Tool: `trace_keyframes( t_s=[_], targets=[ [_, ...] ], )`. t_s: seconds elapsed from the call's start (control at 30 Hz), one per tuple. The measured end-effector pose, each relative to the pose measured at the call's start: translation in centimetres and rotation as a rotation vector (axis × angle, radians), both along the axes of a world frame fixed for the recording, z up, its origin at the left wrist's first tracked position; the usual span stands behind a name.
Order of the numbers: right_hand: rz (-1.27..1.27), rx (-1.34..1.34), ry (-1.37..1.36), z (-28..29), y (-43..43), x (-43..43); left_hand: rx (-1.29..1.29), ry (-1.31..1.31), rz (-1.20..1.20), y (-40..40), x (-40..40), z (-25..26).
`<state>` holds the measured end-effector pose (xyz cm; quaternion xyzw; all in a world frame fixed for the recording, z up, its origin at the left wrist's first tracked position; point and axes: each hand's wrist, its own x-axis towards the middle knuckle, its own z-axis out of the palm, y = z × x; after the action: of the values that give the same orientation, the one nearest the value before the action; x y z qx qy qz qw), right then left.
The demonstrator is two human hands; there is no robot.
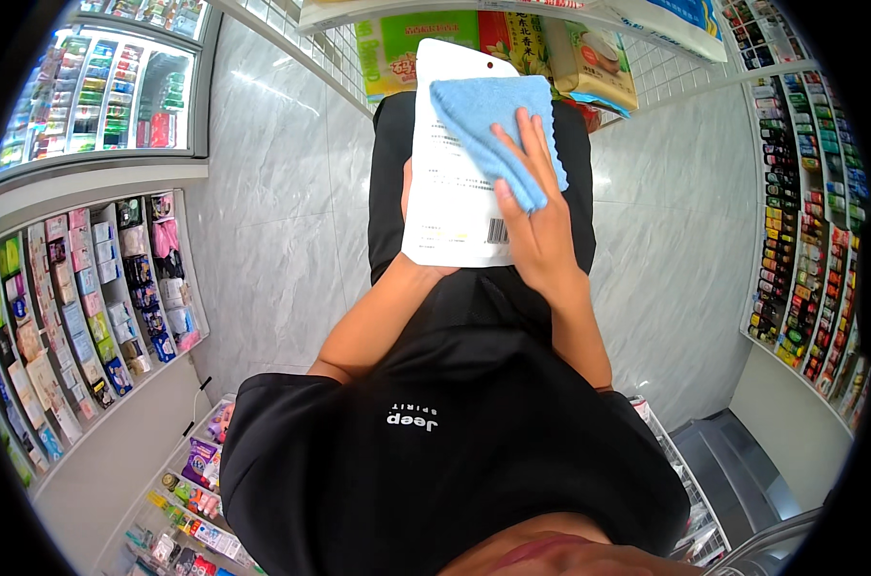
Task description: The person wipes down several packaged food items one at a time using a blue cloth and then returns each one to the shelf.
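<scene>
A flat white packet (pixel 453 209) with a hang hole, small print and a barcode lies over my lap, its printed face up. My left hand (pixel 435 269) supports it from beneath; a few fingers show at its left edge and the rest is hidden. On the packet's upper right part rests a folded light-blue cloth (pixel 489 122) with a scalloped edge. My right hand (pixel 540 209) presses on the cloth with spread fingers, the thumb along its lower fold.
Ahead, a wire rack (pixel 648 79) holds a green bag (pixel 428 43) and other packaged goods. Stocked shelves curve along the left (pixel 97 288) and right (pixel 803 237). A glass-fronted cooler (pixel 97 93) stands at upper left. Grey tiled floor (pixel 277 180) shows beside my legs.
</scene>
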<state>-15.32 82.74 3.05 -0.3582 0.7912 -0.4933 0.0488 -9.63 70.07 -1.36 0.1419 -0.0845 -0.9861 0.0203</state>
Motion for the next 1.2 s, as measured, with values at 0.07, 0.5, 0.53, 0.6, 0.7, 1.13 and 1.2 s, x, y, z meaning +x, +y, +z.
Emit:
trace_keyframes(
  t_s=[0.07, 0.5, 0.53, 0.6, 0.7, 1.13, 1.2],
  targets=[
    [-0.024, -0.089, -0.184, 0.1, -0.5, 0.0, 0.023, 0.047, 0.040, -0.3, -0.2, -0.4],
    [-0.045, -0.124, -0.059, -0.8, -0.3, -0.4, -0.057, -0.032, -0.017, 0.3, 0.1, 0.1],
    [-0.070, -0.141, -0.043, -0.8, -0.5, -1.2, -0.060, -0.028, -0.020, 0.5, -0.2, 0.3],
    [-0.029, 0.006, 0.036, 0.3, -0.8, -0.6, -0.002, 0.018, -0.023, 0.7, -0.5, 0.6],
    [0.159, 0.219, 0.190, 0.7, -0.9, 2.2, 0.046, 0.082, -0.059, 0.1, -0.8, -0.7],
    [0.041, -0.468, -0.448, -4.0, -0.5, 1.6, -0.434, -0.079, 0.011, 0.5, -1.5, 0.4],
    [0.072, -0.598, -0.592, -2.9, -1.6, 2.8, -0.943, -0.072, 0.159, 1.0, -2.2, 0.3]
  ],
)
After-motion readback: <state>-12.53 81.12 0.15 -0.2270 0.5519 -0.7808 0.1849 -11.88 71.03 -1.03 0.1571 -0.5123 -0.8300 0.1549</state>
